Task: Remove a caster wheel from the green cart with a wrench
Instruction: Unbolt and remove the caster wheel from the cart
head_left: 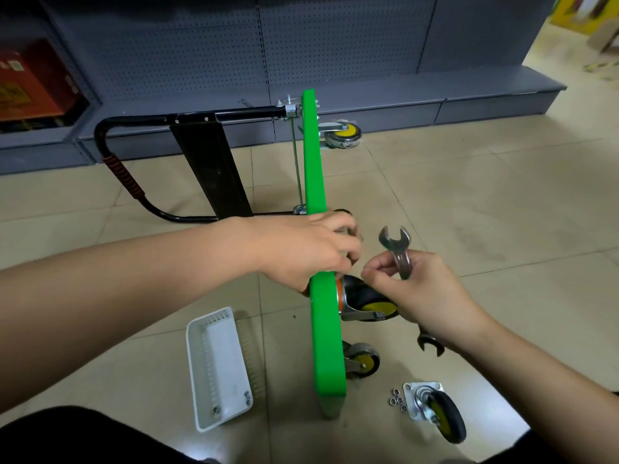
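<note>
Here right hand (423, 289) grips wrench (397, 249) upright.

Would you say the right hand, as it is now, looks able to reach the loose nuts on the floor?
Probably yes: the nuts lie in the open beside the detached caster, below the right hand. But that hand already grips the wrench, so picking them up could be awkward.

The person's forearms are bare, with no sleeves, watch or rings on the left hand (308, 249) or the right hand (425, 293). Dark, black-looking clothing (probably trousers) fills the frame from 5 to 7 o'clock.
</note>
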